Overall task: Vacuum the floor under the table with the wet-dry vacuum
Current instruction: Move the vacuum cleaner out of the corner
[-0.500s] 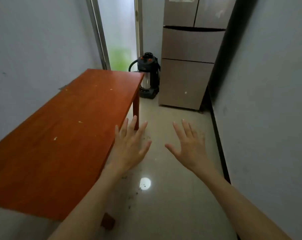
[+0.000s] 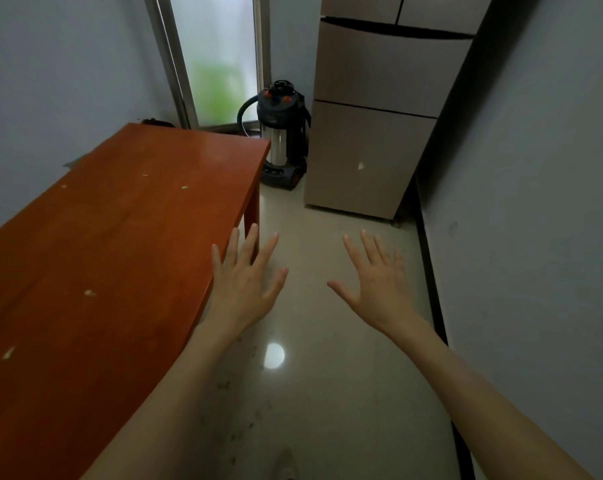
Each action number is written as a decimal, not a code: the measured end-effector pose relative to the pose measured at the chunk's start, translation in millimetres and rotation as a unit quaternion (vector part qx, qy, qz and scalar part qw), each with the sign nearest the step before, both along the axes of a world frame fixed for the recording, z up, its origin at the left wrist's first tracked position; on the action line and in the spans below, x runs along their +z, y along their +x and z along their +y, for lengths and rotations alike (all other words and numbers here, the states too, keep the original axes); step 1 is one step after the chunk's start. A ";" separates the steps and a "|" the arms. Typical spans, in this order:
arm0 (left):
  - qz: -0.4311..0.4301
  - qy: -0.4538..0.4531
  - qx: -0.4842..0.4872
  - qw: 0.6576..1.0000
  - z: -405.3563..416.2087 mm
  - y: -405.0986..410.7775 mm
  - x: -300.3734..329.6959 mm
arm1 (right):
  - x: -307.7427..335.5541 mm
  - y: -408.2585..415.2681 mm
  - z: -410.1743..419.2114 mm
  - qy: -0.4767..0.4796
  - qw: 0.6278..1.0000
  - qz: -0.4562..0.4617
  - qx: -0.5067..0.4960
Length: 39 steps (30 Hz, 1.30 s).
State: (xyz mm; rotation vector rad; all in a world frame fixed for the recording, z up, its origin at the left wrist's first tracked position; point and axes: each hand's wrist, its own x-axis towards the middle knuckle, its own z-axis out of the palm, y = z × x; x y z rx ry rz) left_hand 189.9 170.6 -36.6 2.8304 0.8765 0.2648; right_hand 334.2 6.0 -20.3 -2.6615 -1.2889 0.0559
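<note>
The wet-dry vacuum, a steel drum with a dark top and a black hose, stands at the far end of the room between the table's far corner and the fridge. An orange-brown wooden table runs along the left wall. Dark crumbs lie on the pale tiled floor beside the table's near end. My left hand is held out over the floor by the table's right edge, fingers spread, holding nothing. My right hand is held out likewise, empty and spread. The vacuum is well beyond both hands.
A tall beige fridge fills the far right. A grey wall with a dark skirting closes the right side. A frosted glass door is at the back. Pale specks dot the table top. The passage between table and wall is narrow.
The view has moved forward; the vacuum and fridge look closer. Both hands stay spread and empty, held out in front.
</note>
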 end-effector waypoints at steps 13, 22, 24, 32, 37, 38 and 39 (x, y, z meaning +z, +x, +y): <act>0.058 -0.050 0.041 0.996 138.4 185.9 -18.7 | -16.6 194.9 155.8 -0.036 0.998 0.038 0.032; 0.025 -0.059 0.101 0.993 241.4 349.5 -10.5 | -5.4 364.5 274.7 -0.032 0.994 0.022 0.099; 0.011 -0.063 0.118 0.991 263.0 377.7 -4.9 | -1.8 396.8 300.2 -0.035 0.994 0.019 0.107; 0.030 -0.111 0.180 0.977 358.8 459.5 -33.2 | -22.5 491.9 412.5 -0.053 0.988 0.029 0.145; 0.039 -0.126 0.174 0.976 435.3 507.9 -43.0 | -33.6 542.9 492.9 -0.058 0.986 0.035 0.150; 0.041 -0.126 0.174 0.976 451.9 517.9 -42.7 | -32.9 552.1 508.8 -0.056 0.986 0.035 0.154; 0.041 -0.125 0.175 0.976 468.2 528.3 -42.1 | -32.0 561.5 524.3 -0.055 0.985 0.033 0.158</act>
